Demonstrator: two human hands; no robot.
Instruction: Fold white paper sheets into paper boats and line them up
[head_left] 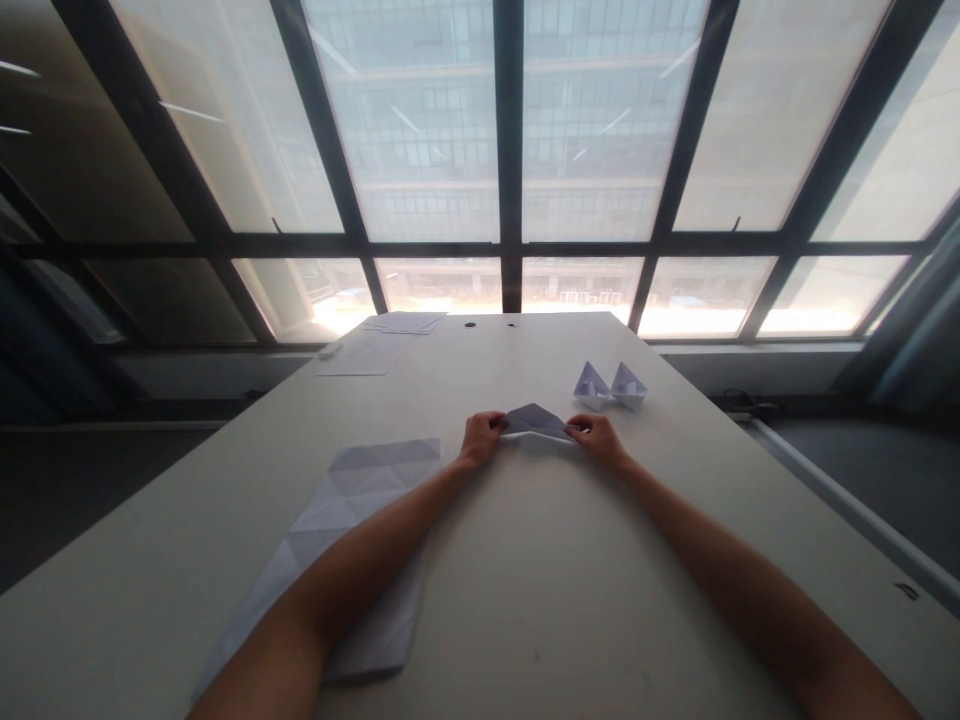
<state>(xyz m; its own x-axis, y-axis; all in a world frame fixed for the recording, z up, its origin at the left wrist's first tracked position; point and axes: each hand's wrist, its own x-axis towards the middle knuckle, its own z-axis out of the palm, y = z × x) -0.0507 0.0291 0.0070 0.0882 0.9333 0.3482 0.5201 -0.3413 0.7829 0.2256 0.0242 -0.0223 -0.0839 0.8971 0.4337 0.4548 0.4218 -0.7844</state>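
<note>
A folded white paper piece (535,420) lies on the pale table (555,600) between my hands. My left hand (482,436) pinches its left end with closed fingers. My right hand (592,437) pinches its right end the same way. Both forearms stretch forward over the table. A finished folded paper shape (609,386) with two peaks sits just beyond my right hand.
A creased sheet of white paper (352,520) lies under my left forearm. More flat sheets (379,342) rest at the far left of the table. Two small dark holes (471,324) mark the far edge. Large windows stand behind the table.
</note>
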